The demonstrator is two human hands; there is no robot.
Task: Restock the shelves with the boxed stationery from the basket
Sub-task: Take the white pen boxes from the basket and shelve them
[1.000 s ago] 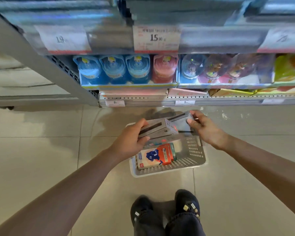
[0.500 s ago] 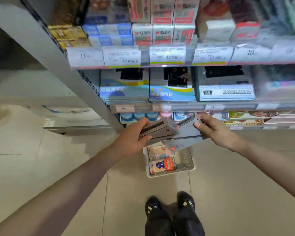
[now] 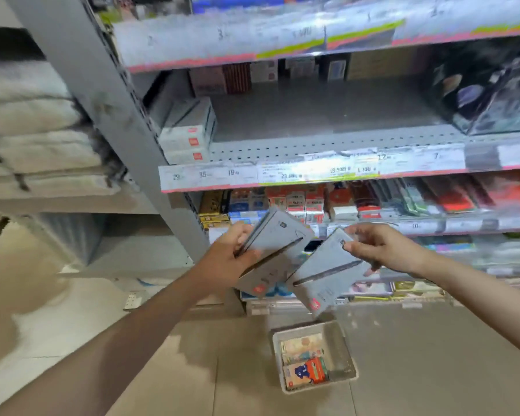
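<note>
Between the hands, the grey boxes are split — the left hand point(image 3: 231, 259) grips a small stack point(image 3: 270, 253), the right hand point(image 3: 379, 250) pinches one box point(image 3: 327, 271), likely to shelve it singly. Above them a shelf point(image 3: 327, 115) lies half bare; below, the basket point(image 3: 314, 357) holds more.

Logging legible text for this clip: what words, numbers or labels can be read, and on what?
"29", "35", "19": price strip at the middle shelf's left edge.
"23.80", "12", "7": same strip further right, partly blurred.
Grey boxes in the hands, shelf goods, basket items: print too blurred to read.
</note>
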